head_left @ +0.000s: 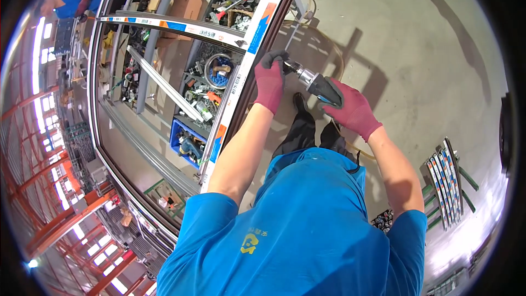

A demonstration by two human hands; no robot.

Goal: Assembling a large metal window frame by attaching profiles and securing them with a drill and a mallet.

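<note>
My right hand, in a maroon glove with dark grey fingers, is closed around a silver-and-black drill that points to the upper left. My left hand, gloved the same way, is beside the drill's front end. Its fingers are curled in at the tip, and what they pinch is too small to make out. Just left of that hand runs the near side of a large dark metal window frame, covered with white, orange and blue protective film. A crossbar joins this side farther up.
Below the frame are trays of small hardware, a round bowl, a blue crate with tools and a red-handled tool. A thin hose lies on the floor. Film-covered profiles rest on a green stand at right. Other people stand at the top.
</note>
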